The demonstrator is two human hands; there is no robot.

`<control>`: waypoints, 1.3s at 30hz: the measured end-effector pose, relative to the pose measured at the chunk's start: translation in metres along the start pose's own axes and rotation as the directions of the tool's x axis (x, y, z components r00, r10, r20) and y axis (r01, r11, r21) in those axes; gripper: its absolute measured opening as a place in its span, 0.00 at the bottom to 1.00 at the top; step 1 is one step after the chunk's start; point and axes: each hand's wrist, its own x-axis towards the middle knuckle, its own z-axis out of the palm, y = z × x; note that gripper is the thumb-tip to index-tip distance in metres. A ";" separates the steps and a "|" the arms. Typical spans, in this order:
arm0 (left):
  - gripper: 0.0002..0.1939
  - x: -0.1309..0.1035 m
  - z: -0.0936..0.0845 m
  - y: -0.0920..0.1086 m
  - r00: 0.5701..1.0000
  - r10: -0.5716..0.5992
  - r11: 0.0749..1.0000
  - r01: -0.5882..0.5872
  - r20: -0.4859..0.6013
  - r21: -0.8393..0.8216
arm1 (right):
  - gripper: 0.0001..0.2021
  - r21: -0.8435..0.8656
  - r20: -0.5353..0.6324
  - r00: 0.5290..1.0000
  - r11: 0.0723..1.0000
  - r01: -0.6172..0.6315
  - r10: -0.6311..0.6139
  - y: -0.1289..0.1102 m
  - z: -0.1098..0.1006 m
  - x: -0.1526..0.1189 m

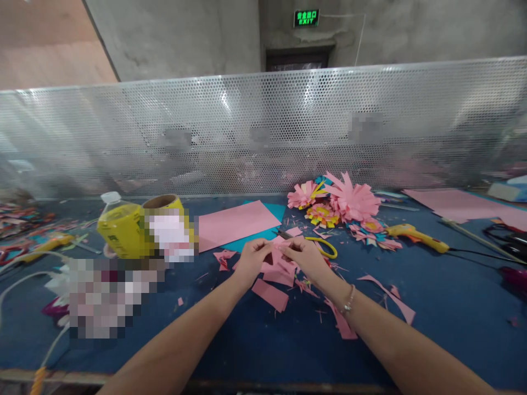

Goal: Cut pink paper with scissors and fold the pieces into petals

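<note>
Both hands meet over the middle of the blue table. My left hand (254, 259) is closed, its thumb and fingers pinching the left side of a small pink paper piece (280, 245). The right side of that piece is pinched by my right hand (303, 258), which wears a bracelet at the wrist. Beneath the hands lie pink paper scraps (270, 295). Just beyond them are scissors (329, 247) with yellow handles, partly hidden by the right hand. A pink sheet (234, 224) rests on a blue sheet (263, 239) behind the left hand.
Paper flowers (354, 200) stand at the back right, beside a yellow glue gun (424, 239). A yellow-labelled bottle (121, 227) and a tape roll (164, 202) are at the left. A perforated metal panel (230, 137) spans the table's back (411, 362).
</note>
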 end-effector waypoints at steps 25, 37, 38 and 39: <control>0.12 -0.006 0.004 0.014 0.974 -0.226 0.919 0.222 0.026 -0.327 | 0.08 -0.438 0.259 0.786 0.657 0.614 -0.561 -0.010 -0.021 0.000; 0.12 -0.009 0.006 0.016 0.982 -0.191 0.926 0.180 0.001 -0.333 | 0.03 -0.337 0.024 0.877 0.822 0.458 -0.479 -0.008 -0.015 0.000; 0.12 -0.009 0.006 0.016 0.980 -0.198 0.919 0.187 0.004 -0.347 | 0.03 -0.318 0.002 0.894 0.848 0.425 -0.447 -0.008 -0.014 0.000; 0.12 -0.009 0.006 0.016 0.978 -0.207 0.910 0.197 0.009 -0.364 | 0.03 -0.289 -0.019 0.913 0.876 0.385 -0.408 -0.009 -0.013 0.000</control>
